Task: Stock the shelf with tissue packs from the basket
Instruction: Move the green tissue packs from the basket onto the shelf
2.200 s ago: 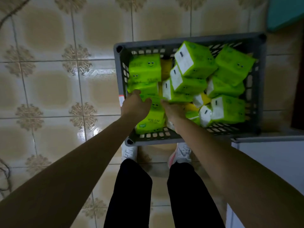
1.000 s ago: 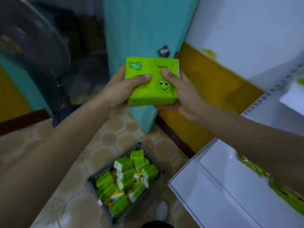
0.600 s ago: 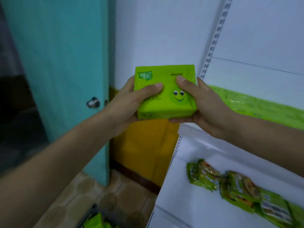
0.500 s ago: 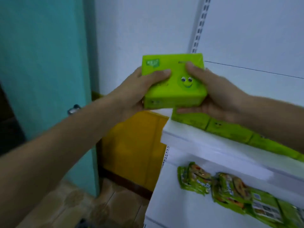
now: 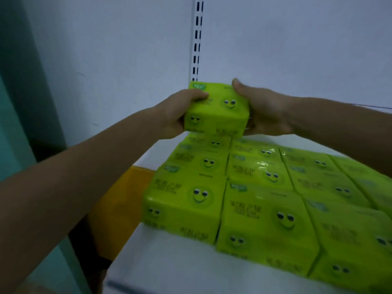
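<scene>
Head view: left hand [image 5: 172,112], right hand [image 5: 268,112] grip tissue pack [image 5: 215,115]; long axis sideways, smiley [image 5: 229,103] up.

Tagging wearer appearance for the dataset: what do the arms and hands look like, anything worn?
Left hand and right hand are bare: no gloves, watch or wristband show. Both forearms are bare to the frame edge, no sleeve in view.

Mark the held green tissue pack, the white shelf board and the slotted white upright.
Held green tissue pack [image 5: 216,107]: head view, top face.
White shelf board [image 5: 169,262]: head view, bare front.
Slotted white upright [image 5: 197,39]: head view, mid strip.
</scene>
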Available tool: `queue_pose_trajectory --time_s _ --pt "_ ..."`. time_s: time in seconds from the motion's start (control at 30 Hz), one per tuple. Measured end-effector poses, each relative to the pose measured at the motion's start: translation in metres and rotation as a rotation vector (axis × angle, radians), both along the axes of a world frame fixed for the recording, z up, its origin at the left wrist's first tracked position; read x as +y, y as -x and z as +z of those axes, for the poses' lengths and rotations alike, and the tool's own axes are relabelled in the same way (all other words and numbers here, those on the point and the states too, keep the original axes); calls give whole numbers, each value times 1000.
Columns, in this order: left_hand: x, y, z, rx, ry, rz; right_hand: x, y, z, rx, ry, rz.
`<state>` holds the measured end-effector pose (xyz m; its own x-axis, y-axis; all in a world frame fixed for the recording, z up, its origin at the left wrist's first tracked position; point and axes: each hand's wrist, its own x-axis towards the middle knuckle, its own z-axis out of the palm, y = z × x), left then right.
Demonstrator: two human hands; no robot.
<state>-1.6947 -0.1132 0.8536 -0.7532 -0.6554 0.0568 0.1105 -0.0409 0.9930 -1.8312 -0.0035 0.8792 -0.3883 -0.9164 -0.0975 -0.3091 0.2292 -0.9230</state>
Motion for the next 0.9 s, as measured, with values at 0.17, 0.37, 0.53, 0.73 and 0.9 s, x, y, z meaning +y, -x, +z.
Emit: queue_pose_trajectory --time_s 0.17,0.37,0.53,0.73,0.9 --pt "-30 20 -29 -166 -50 32 -24 28 -18 364 -229 23" --pt "-44 28 -37 -307 -29 10 -37 45 -28 438 -242 -7" --pt "-41 25 -41 -261 -75 19 -32 37 -20 645 -322 -6" --pt "-36 -47 -34 -12 6 356 -18 -18 17 1191 -70 -79" --pt "3 -187 -86 188 -90 636 -25 -167 1 1495 174 311"
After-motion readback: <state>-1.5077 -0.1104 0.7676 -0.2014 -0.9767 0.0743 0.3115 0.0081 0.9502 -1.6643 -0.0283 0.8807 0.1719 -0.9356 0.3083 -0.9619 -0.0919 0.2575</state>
